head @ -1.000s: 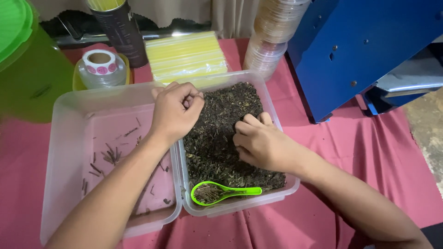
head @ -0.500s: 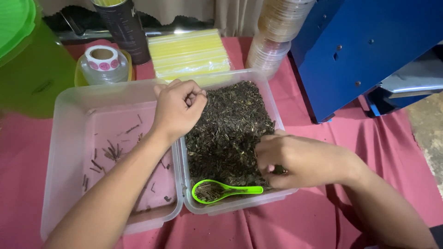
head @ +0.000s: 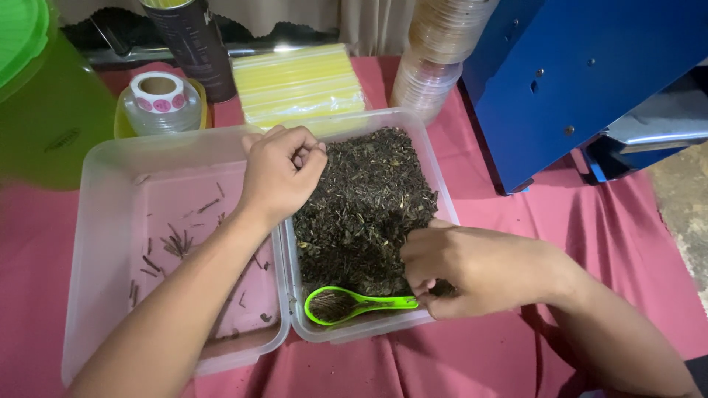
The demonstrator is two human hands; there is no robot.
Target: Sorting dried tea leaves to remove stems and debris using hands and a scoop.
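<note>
Two clear plastic tubs sit side by side on a red cloth. The right tub is full of dark dried leaves. The left tub holds only a few thin brown stems. My left hand hovers over the wall between the tubs with its fingers curled into a loose fist; nothing shows inside it. A green plastic spoon lies in the near end of the leaves, its bowl filled with them. My right hand rests at the right tub's near corner, fingertips pinched on the end of the spoon's handle.
A green jug stands at the far left, with a roll of round stickers and a dark can beside it. Behind the tubs lie yellow straws and stacked clear lids. A blue machine fills the right.
My right hand slid from the middle of the leaves toward me and to the right, ending at the spoon's handle. My left hand stayed nearly in place.
</note>
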